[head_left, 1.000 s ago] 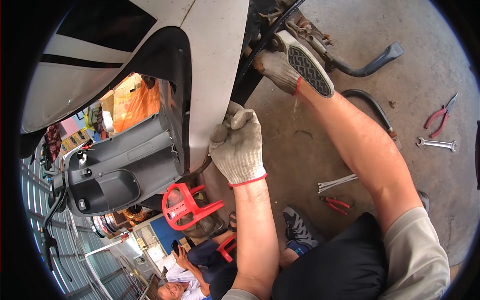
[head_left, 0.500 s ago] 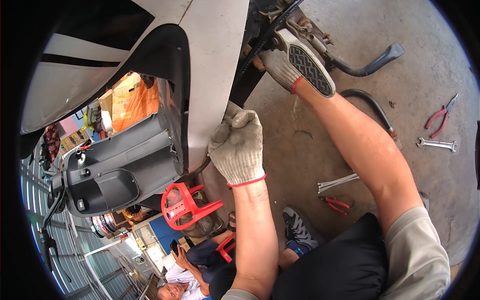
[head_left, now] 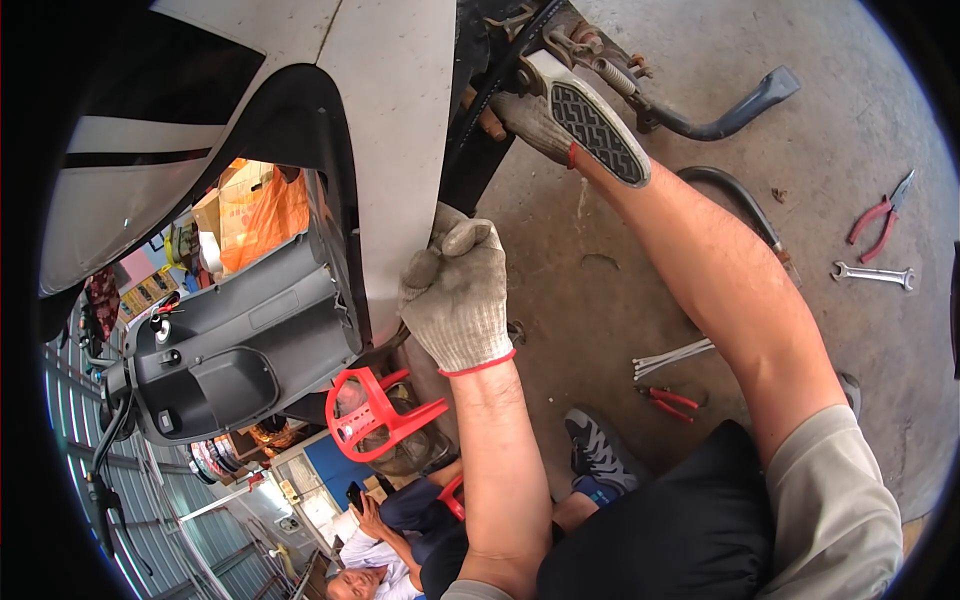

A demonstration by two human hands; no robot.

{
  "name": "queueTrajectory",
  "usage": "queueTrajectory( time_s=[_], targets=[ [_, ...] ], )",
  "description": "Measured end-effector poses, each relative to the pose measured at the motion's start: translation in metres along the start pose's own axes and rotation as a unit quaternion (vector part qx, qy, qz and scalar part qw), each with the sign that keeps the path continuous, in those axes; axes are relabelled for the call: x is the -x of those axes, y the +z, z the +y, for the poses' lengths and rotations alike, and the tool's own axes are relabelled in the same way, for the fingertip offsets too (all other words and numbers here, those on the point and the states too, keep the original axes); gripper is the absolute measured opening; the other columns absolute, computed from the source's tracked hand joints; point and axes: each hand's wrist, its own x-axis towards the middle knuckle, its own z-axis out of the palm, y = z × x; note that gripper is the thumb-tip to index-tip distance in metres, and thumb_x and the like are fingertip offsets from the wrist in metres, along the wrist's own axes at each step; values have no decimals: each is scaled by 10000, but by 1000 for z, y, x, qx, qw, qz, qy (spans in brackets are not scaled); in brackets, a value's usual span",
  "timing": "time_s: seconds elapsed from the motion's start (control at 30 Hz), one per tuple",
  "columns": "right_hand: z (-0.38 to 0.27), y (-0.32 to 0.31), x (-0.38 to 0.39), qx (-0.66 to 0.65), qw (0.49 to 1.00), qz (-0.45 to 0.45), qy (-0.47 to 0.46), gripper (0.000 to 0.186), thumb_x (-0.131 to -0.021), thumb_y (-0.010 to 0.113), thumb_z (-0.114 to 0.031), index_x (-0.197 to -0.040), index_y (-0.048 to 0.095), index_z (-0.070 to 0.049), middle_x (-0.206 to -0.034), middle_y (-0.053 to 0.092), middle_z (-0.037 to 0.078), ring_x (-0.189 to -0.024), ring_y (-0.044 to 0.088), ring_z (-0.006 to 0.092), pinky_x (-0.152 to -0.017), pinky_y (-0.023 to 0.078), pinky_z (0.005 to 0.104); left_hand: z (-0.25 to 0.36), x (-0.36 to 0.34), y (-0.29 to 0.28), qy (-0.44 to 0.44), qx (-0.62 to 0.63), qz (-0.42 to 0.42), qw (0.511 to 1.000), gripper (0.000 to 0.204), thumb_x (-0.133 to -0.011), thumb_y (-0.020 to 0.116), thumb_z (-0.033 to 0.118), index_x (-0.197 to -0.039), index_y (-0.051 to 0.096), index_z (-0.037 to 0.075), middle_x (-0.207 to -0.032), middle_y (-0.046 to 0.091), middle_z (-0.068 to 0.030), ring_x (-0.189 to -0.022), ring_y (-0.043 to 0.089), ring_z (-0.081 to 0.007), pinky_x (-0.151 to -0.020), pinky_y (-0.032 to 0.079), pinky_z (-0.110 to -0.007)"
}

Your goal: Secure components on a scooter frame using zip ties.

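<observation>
A white and black scooter body fills the upper left, its pale side panel [head_left: 395, 150] running down to my hands. My left hand [head_left: 458, 295], in a greyish knit glove with a red cuff, has its fingers curled around the lower edge of that panel. My right hand [head_left: 535, 122], gloved alike, reaches under the scooter beside a footrest [head_left: 598, 125] with a black ribbed rubber pad. The footrest and frame hide its fingers, so whether it grips anything does not show. A black cable [head_left: 510, 80] runs down just left of it.
The side stand [head_left: 725, 120] juts out at right. On the floor lie red-handled pliers [head_left: 880, 220], a wrench [head_left: 873, 274], a black curved tube [head_left: 740, 195], thin white rods [head_left: 670, 358] and red-handled cutters [head_left: 672, 402]. A red plastic stool [head_left: 375, 415] and a seated person [head_left: 390, 535] are lower left.
The scooter panel and both my hands have shifted slightly left in the picture together. My left hand keeps its hold on the panel edge; my right stays beside the footrest.
</observation>
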Motion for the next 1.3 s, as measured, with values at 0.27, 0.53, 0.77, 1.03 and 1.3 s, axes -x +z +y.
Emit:
queueTrajectory(
  time_s=[0.27,0.53,0.77,1.03,1.3],
  targets=[
    [21,13,2,-163,984,26,61,247,-889,599,-233,-1049,701,-75,-939,696,116,-856,658,237,-757,505,351,0,-1,0,-5,-5,-10,1000,270,-692,537,-31,-929,641,46,-1007,674,-38,-952,599,-163,-682,401,-320],
    [37,38,-8,-185,976,55,97,230,-969,592,-211,-1134,655,-63,-889,685,21,-709,657,84,-559,499,223,2,2,3,-5,-5,-2,1000,288,-664,520,-61,-915,631,29,-965,651,-48,-874,568,-171,-674,402,-320],
    [56,38,-13,-113,990,78,37,210,-911,636,-177,-1098,673,-88,-906,698,86,-793,678,183,-676,525,292,-3,2,3,1,-7,-7,1000,288,-668,518,-50,-923,628,28,-977,651,-52,-918,582,-174,-671,402,-321],
    [31,36,-9,-7,988,132,-77,283,-810,683,-150,-1078,662,-62,-960,700,150,-931,669,291,-751,530,365,-5,1,3,4,-10,-5,1000,311,-685,513,-43,-964,630,29,-1014,660,-58,-930,590,-177,-667,402,-321],
    [-20,14,14,-93,994,-4,-49,126,-848,515,-121,-815,578,-17,-778,631,189,-713,641,359,-622,492,445,-5,5,7,19,-2,3,1000,296,-684,510,-48,-940,632,40,-994,664,-49,-934,592,-173,-664,395,-315]
  ],
)
